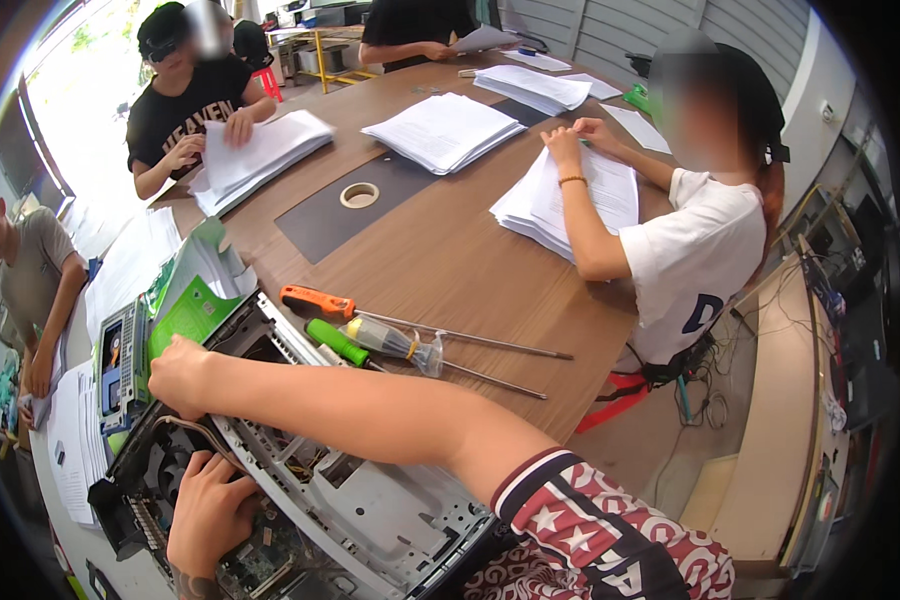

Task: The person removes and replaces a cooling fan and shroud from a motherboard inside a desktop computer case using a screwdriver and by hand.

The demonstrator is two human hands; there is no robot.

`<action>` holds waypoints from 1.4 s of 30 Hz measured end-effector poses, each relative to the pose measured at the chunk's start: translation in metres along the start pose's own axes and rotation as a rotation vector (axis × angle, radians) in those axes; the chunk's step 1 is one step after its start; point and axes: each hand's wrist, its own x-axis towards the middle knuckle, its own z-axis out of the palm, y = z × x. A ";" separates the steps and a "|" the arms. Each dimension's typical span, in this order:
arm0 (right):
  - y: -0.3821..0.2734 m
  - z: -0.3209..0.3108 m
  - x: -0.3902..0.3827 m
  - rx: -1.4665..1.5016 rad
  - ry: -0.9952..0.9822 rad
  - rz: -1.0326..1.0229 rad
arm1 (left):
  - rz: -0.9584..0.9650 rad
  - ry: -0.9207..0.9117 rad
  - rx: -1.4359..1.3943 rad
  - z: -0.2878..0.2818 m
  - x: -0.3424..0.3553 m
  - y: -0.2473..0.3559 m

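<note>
An opened computer case [365, 505], with its metal frame, circuit boards and cables showing, lies in front of me at the table edge. My left hand [210, 510] is down inside it, fingers curled beside a bundle of thin cables [198, 428]; what they grip is hidden. Stretched across the case, my right arm ends in my right hand [178, 378], closed at the far left edge. Its fingertips are out of sight, so what it holds cannot be made out. Right beside that hand are a blue-grey device [122, 365] and a green packet [192, 305].
On the wooden table [440, 265] beyond the case lie an orange-handled screwdriver [317, 301], a green-handled screwdriver [336, 341], a clear-wrapped tool [395, 340] and a tape roll [359, 195]. Paper stacks [442, 130] stand farther back. Several people handle papers around the table.
</note>
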 end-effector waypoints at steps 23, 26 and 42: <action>0.011 -0.019 -0.029 -0.035 -0.012 0.019 | 0.073 -0.040 -0.094 0.000 0.009 -0.009; 0.011 -0.017 -0.024 -0.003 0.065 -0.053 | 0.014 -0.061 0.021 0.004 0.001 -0.011; 0.018 -0.043 -0.030 0.124 0.147 -0.057 | 0.041 0.034 0.015 0.007 -0.003 -0.008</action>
